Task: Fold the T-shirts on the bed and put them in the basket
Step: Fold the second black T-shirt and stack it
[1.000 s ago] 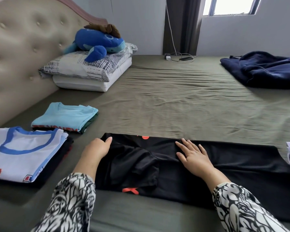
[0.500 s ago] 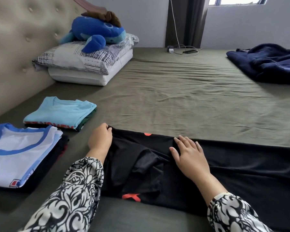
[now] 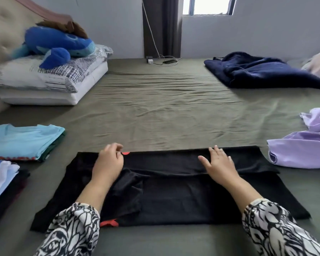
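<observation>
A black T-shirt with red print lies flat across the near part of the bed, its long sides folded inward. My left hand sits at the shirt's far edge beside a red spot of print, fingers curled and pinching the cloth. My right hand rests flat on the far folded strip with its fingers straight. A folded light blue T-shirt lies on a dark one at the left. Nearer, a folded white and blue T-shirt tops a dark stack. A crumpled lilac T-shirt lies at the right. No basket is in view.
The bed has an olive sheet. Two pillows with a blue plush toy lie at the back left by the padded headboard. A navy blanket is at the back right. A phone and charger lie by the far wall.
My right hand slid to the right along the shirt's far strip and flattened. My left hand moved onto the far edge. The view swung right, bringing the lilac T-shirt in.
</observation>
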